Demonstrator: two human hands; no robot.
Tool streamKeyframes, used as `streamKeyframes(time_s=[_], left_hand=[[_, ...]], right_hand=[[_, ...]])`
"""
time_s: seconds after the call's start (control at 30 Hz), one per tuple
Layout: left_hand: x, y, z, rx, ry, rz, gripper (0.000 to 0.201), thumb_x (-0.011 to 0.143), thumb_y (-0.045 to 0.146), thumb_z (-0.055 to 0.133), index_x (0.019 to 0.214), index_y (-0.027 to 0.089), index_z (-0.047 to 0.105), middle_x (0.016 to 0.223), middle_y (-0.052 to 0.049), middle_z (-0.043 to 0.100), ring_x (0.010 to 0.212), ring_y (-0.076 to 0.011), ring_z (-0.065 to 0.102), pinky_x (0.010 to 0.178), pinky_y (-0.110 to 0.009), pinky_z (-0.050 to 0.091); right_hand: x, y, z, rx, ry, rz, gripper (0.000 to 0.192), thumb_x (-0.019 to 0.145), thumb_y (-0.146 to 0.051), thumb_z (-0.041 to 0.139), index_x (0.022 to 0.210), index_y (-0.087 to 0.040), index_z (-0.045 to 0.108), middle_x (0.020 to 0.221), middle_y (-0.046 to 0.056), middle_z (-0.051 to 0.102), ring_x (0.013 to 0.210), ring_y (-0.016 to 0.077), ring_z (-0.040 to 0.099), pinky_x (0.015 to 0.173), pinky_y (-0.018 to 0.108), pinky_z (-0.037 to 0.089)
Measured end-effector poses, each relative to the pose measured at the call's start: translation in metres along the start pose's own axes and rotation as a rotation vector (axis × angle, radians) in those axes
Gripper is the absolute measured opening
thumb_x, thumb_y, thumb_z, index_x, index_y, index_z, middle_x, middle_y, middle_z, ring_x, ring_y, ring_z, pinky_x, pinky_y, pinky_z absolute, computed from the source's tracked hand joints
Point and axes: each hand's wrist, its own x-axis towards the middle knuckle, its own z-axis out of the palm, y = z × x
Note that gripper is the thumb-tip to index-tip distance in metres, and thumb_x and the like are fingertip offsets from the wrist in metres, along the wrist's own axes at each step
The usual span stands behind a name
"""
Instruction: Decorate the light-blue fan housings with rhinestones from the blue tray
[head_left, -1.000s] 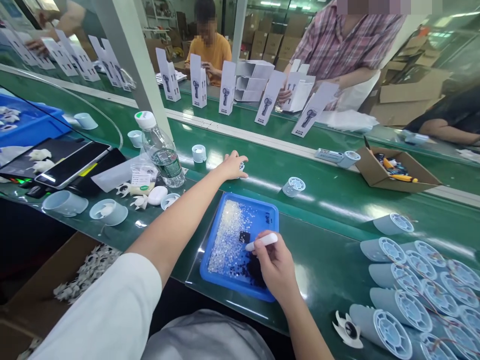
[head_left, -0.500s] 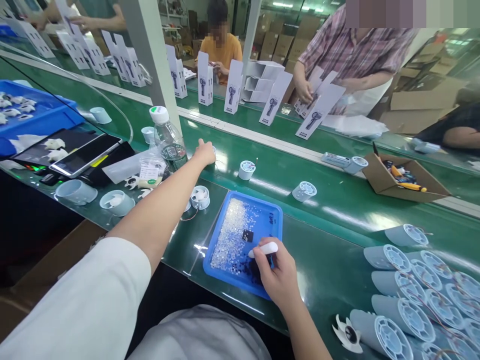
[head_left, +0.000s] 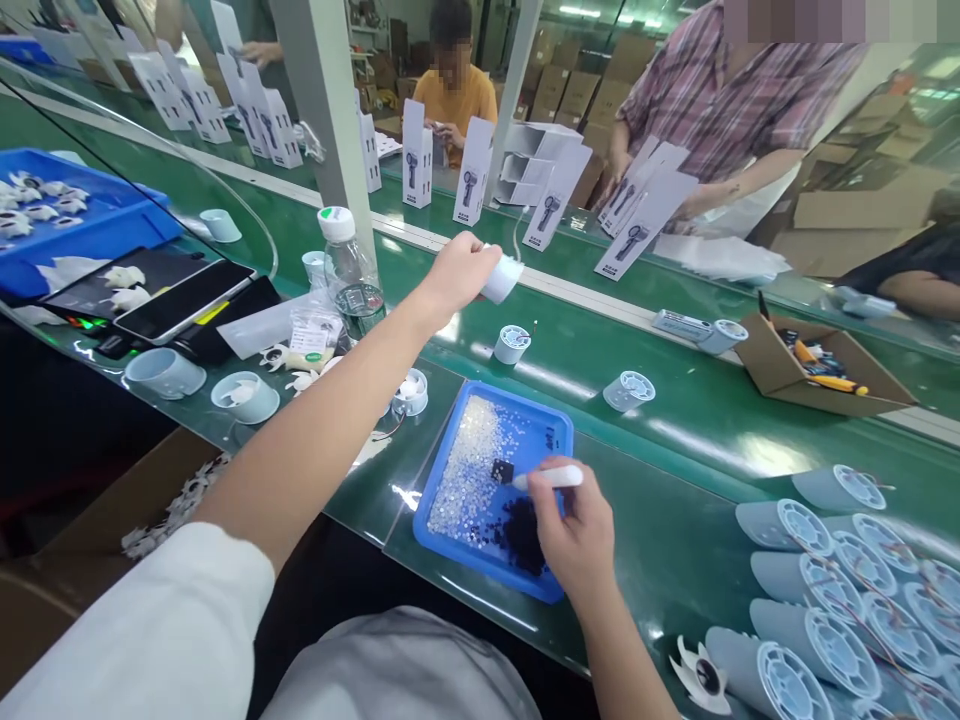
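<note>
My left hand (head_left: 459,276) is closed around a light blue cylindrical fan housing (head_left: 505,281), raised above the green bench and tipped, with a thin wire at its end. My right hand (head_left: 576,525) grips a white pen-like tool (head_left: 561,477) over a blue tray (head_left: 556,588). The tool's tip points left, close to a small black square block (head_left: 502,471). Tiny clear pieces (head_left: 466,470) are spread over the tray's left side, and tiny black pieces (head_left: 523,535) are heaped near my right hand. Another housing (head_left: 513,344) stands beyond the tray.
Several housings (head_left: 814,640) crowd the right, beside a white fan blade (head_left: 699,674). A water bottle (head_left: 357,290) stands left of my forearm. Beyond are a cardboard box (head_left: 817,360) of tools, printed white boxes (head_left: 473,172) and co-workers across the line.
My left hand has come up and right with a housing that was standing on the bench. My right hand has shifted slightly right, the tool now lying flatter, its tip nearer the black block.
</note>
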Motion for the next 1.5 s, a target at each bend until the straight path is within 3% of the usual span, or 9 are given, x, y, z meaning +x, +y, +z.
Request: streamKeyframes(time_s=[0.2,0.33,0.43,0.63,1.0,1.1,1.17,1.3,1.5], left_hand=[[-0.063,0.004,-0.021,-0.680,-0.139,-0.205,0.019,0.092,0.027,0.041,0.101,0.016,0.055,0.109,-0.009,0.060,0.106,-0.0225,0.058,0.085,-0.039,0.052],[-0.100,-0.020,-0.024,-0.869,-0.079,-0.363,0.014,0.089,0.027,0.052,0.089,0.017,0.061,0.101,-0.011,0.063,0.095,-0.0210,0.060,0.078,-0.037,0.055],[-0.124,-0.026,-0.017,-0.946,-0.101,-0.429,0.015,0.088,0.028,0.056,0.081,0.016,0.063,0.093,-0.009,0.063,0.084,-0.0167,0.059,0.073,-0.034,0.055],[-0.151,-0.018,-0.003,-0.910,-0.130,-0.343,0.016,0.084,0.028,0.061,0.074,0.015,0.062,0.082,-0.005,0.062,0.076,-0.0133,0.058,0.072,-0.028,0.052],[-0.159,-0.015,-0.001,-0.816,-0.113,-0.345,0.015,0.082,0.031,0.063,0.080,0.016,0.062,0.081,-0.004,0.060,0.074,-0.0119,0.055,0.070,-0.026,0.048],[-0.157,-0.014,0.000,-0.737,-0.083,-0.308,0.014,0.080,0.031,0.064,0.077,0.018,0.059,0.076,-0.001,0.055,0.068,-0.0104,0.050,0.065,-0.025,0.044],[-0.154,-0.013,0.003,-0.614,0.026,-0.166,0.017,0.079,0.030,0.066,0.071,0.020,0.055,0.070,0.001,0.050,0.064,-0.0096,0.045,0.061,-0.024,0.040],[-0.161,-0.003,0.011,-0.564,0.290,0.067,0.037,0.084,0.035,0.058,0.056,0.019,0.040,0.064,0.002,0.039,0.058,-0.0100,0.039,0.056,-0.025,0.037],[-0.178,0.016,0.016,-0.811,0.387,0.115,0.032,0.080,0.030,0.052,0.054,0.020,0.038,0.060,0.001,0.032,0.059,-0.0125,0.043,0.067,-0.028,0.048]], right_hand=[[0.023,0.006,-0.008,0.150,-0.166,0.099,0.013,0.089,-0.032,0.057,0.082,-0.021,0.055,0.071,-0.001,0.062,0.060,0.0139,0.060,0.059,0.027,0.049],[0.023,-0.018,-0.019,0.426,0.203,0.093,0.009,0.087,-0.027,0.062,0.094,-0.021,0.059,0.091,0.003,0.062,0.070,0.0150,0.065,0.065,0.032,0.056],[0.020,-0.041,-0.022,0.529,0.332,0.023,0.012,0.086,-0.020,0.063,0.098,-0.021,0.061,0.102,0.005,0.062,0.084,0.0184,0.068,0.077,0.039,0.059],[0.018,-0.053,-0.015,0.546,0.276,-0.001,0.016,0.086,-0.017,0.063,0.100,-0.023,0.056,0.103,0.006,0.065,0.081,0.0171,0.071,0.075,0.038,0.063],[0.012,-0.048,-0.009,0.536,0.238,-0.023,0.016,0.087,-0.019,0.062,0.099,-0.024,0.053,0.105,0.007,0.063,0.081,0.0179,0.069,0.071,0.040,0.062],[0.013,-0.042,-0.001,0.384,0.278,-0.025,0.016,0.082,-0.027,0.068,0.090,-0.023,0.054,0.092,0.004,0.062,0.074,0.0170,0.065,0.062,0.033,0.057],[0.012,-0.041,0.004,0.263,0.185,0.072,0.015,0.082,-0.032,0.067,0.080,-0.022,0.055,0.070,-0.001,0.057,0.056,0.0125,0.056,0.048,0.024,0.047],[0.001,-0.055,0.009,0.347,-0.241,0.208,0.024,0.094,-0.038,0.046,0.086,-0.020,0.059,0.049,-0.007,0.039,0.039,0.0088,0.034,0.038,0.021,0.026],[-0.020,-0.073,0.000,0.589,-0.311,0.248,0.034,0.097,-0.042,0.039,0.101,-0.018,0.063,0.055,-0.006,0.034,0.047,0.0097,0.029,0.043,0.023,0.024]])
